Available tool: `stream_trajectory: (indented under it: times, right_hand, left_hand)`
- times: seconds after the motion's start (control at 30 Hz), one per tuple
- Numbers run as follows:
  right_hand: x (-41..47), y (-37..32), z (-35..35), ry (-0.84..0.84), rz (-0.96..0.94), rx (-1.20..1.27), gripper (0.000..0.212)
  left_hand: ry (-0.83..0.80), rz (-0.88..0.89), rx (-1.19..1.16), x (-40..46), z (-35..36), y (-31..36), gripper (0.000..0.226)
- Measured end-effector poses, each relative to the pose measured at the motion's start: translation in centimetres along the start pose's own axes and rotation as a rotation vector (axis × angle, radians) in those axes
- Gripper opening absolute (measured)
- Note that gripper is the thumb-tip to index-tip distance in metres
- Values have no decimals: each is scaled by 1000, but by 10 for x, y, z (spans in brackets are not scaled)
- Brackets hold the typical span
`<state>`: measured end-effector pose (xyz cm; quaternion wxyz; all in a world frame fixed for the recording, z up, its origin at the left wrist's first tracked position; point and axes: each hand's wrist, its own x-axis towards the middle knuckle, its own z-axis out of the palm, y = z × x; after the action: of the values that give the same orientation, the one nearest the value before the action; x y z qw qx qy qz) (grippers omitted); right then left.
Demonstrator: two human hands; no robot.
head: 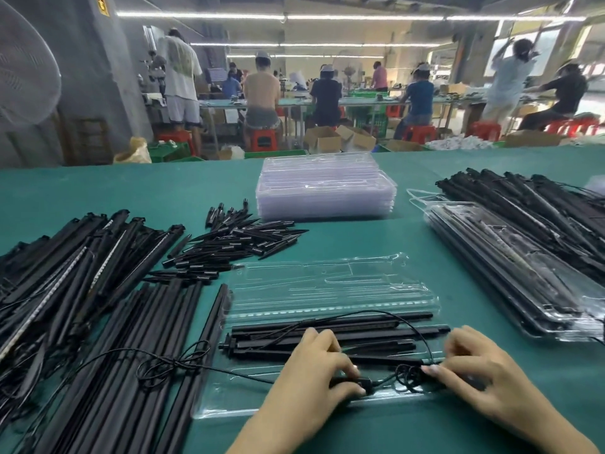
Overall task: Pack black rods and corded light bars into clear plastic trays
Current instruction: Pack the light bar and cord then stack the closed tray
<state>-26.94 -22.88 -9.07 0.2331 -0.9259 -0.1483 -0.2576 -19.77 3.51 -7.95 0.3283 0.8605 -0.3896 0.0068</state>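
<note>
- Both our hands work at six o'clock: left hand (316, 365) pinches a black plug (352, 383), right hand (471, 365) pinches the cord (411, 376), apparently coiled.
- Both lie in the open clear tray (327, 290), beside light bars (327, 335).
- Loose rods (131, 371) lie at nine o'clock, empty trays (324, 188) at twelve.

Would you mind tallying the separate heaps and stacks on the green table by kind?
Heaps of corded light bars: 2
Heap of plain black rods: 1
Heap of short spikes: 1
Stack of empty clear trays: 1
Stack of packed trays: 1
Total: 6
</note>
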Motion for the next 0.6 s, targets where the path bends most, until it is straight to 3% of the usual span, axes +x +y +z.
stream_trajectory:
  times: [0.1,0.17,0.23,0.3,0.43,0.57,0.6]
  right_hand:
    - [-2,0,1,-18,10,37,22]
    - [-3,0,1,-44,19,70,14]
    - [-5,1,1,-61,17,74,7]
    - [-5,1,0,-68,21,68,6]
    - [-6,0,0,-74,15,41,9]
    - [-4,0,-1,-42,3,40,15]
    - [-4,0,0,-38,-1,48,16]
  left_hand:
    - [-27,76,235,-3,-1,9,30]
    - [-47,155,388,-3,-1,12,19]
    - [-161,137,527,-2,-3,21,26]
    - [-130,131,638,-2,-1,23,32]
    - [-146,132,628,-8,-1,21,30]
    - [-160,-18,400,-3,-8,27,15]
    - [-129,-20,412,0,-4,23,19]
